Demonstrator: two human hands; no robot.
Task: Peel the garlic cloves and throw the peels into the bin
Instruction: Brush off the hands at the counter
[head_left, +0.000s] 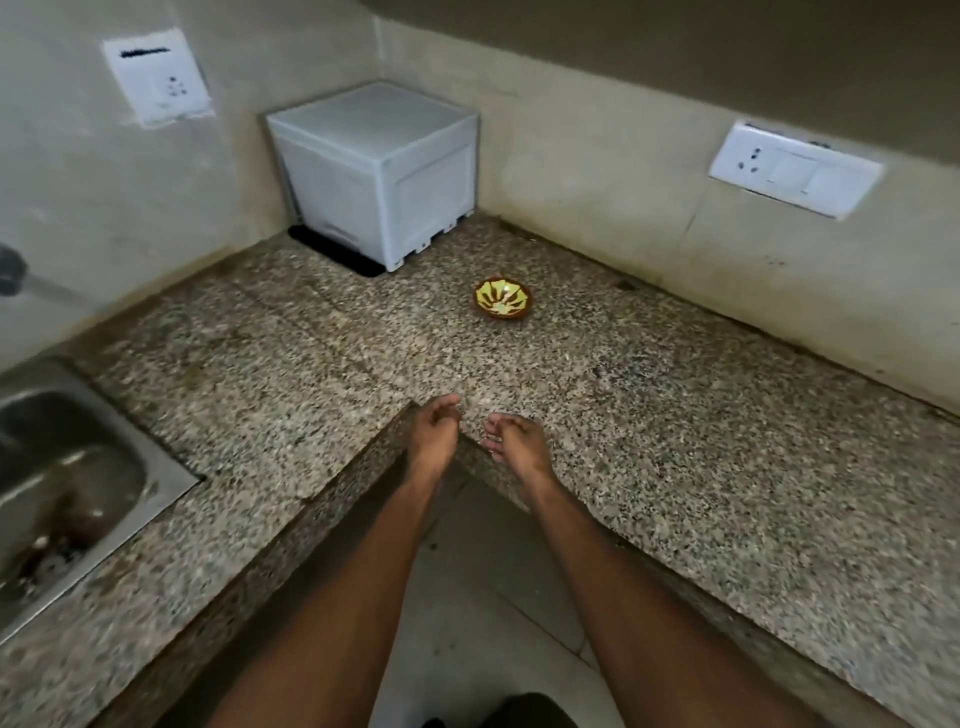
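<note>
A small brown bowl with a yellow-green patterned inside stands on the speckled granite counter, toward the back wall. I cannot make out garlic cloves in it. Both my hands hover over the inner corner of the L-shaped counter, well short of the bowl. On my left hand the thumb points forward and the fingers curl loosely. My right hand, a little apart from it, also has loosely curled fingers. Nothing shows in either hand. No bin is in view.
A white plastic box sits in the far corner on a black mat. A steel sink is set into the counter at the left. Wall sockets are mounted on the right wall. Floor shows between my forearms.
</note>
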